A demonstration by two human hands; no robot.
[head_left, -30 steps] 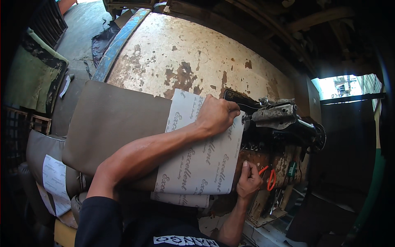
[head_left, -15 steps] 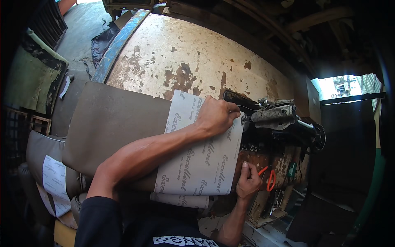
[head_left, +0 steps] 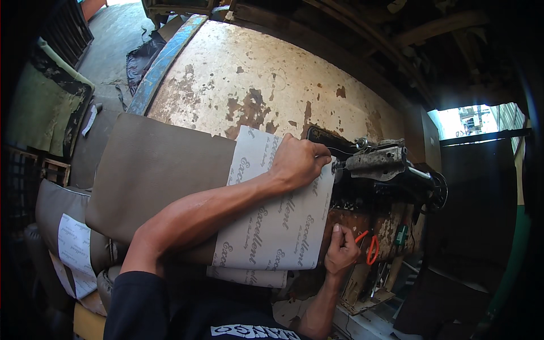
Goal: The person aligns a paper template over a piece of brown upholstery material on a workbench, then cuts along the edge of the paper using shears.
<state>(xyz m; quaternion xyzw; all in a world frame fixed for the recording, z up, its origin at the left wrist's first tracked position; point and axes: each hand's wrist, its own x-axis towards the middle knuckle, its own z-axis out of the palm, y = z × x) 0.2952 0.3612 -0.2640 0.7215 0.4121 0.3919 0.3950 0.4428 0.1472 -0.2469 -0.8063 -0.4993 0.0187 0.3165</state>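
My left hand [head_left: 297, 161] is closed at the upper right corner of a white printed-backed sheet [head_left: 266, 235], its fingertips pinched on the edge beside the needle end of a black sewing machine [head_left: 396, 181]. The sheet lies over a grey-brown vinyl piece [head_left: 158, 167], which reaches leftward under my forearm. My right hand [head_left: 341, 249] is closed, thumb raised, just right of the sheet's lower right edge; whatever it may hold is too small or hidden to make out. Orange-handled scissors [head_left: 372, 249] lie beside that hand.
A weathered table top [head_left: 198, 79] with a blue edge strip [head_left: 164, 59] extends behind the machine. Padded grey-brown pieces [head_left: 51, 198] are at lower left, an old panel [head_left: 37, 107] at far left, a small green object [head_left: 400, 235] by the scissors, and dark material [head_left: 464, 226] at right.
Both hands keep nearly the same place and grip. The view has shifted very slightly, with the table and sheet appearing a few pixels lower.
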